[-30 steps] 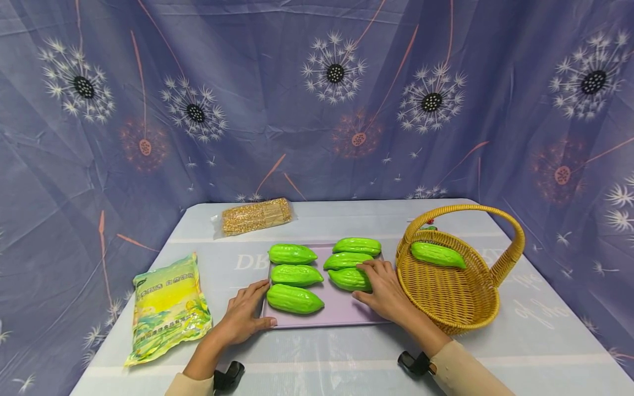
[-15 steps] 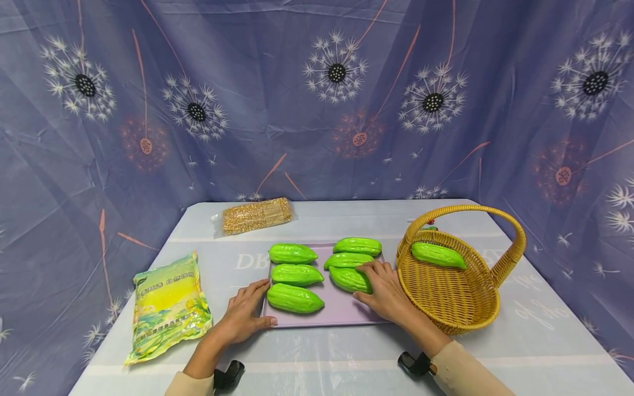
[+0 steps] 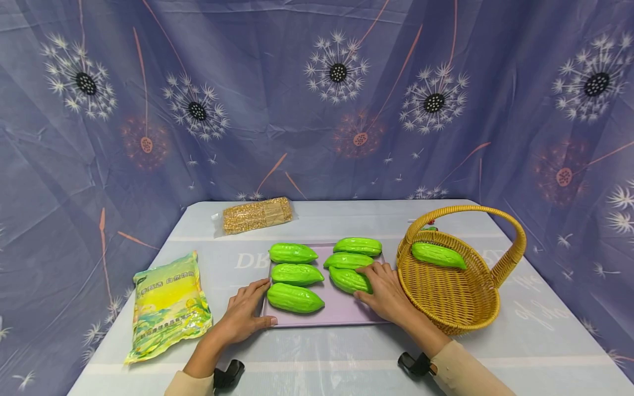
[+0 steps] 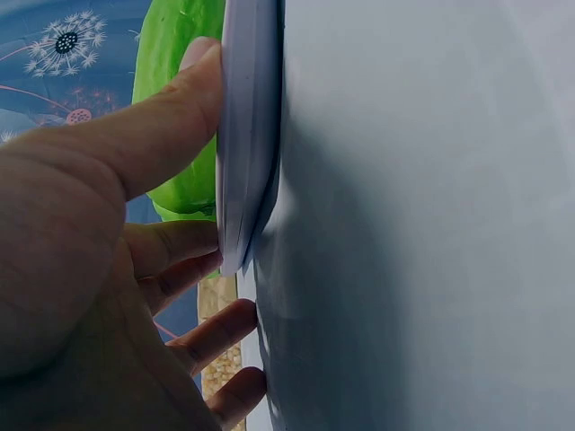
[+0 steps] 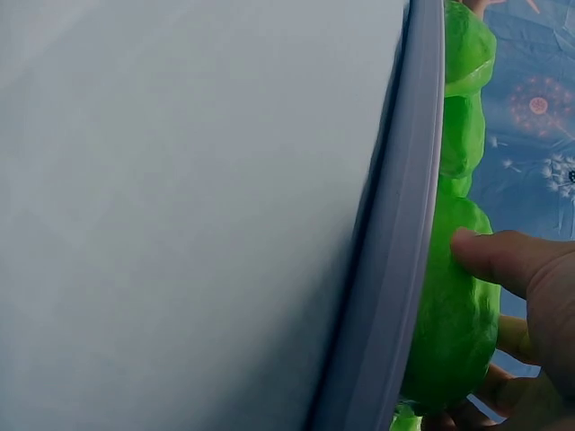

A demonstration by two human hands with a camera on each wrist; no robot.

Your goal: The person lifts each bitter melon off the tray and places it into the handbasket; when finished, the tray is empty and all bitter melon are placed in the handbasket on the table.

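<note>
In the head view, a lilac tray [image 3: 342, 313] bears two columns of green bitter melons, three on the left and three on the right. My right hand [image 3: 388, 289] has its thumb and fingers around the right end of the nearest bitter melon [image 3: 349, 279] in the right column, which lies slanted on the tray. That melon [image 5: 454, 314] fills the gap between thumb and fingers in the right wrist view. At the tray's front left corner is my left hand [image 3: 244, 316]: its thumb touches the front rim [image 4: 247, 135], and its loosely spread fingers rest along the left side.
A yellow wicker basket [image 3: 448, 291] with a tall handle stands right of the tray, one bitter melon [image 3: 438, 256] inside. On the left lies a yellow-green printed bag [image 3: 170, 308]. A clear pack of corn kernels [image 3: 257, 215] lies at the back. Something small and red-green shows behind the basket.
The bitter melon under my right hand has turned very slightly, its right end coming a little nearer to me. My left hand and the tray have stayed in place.
</note>
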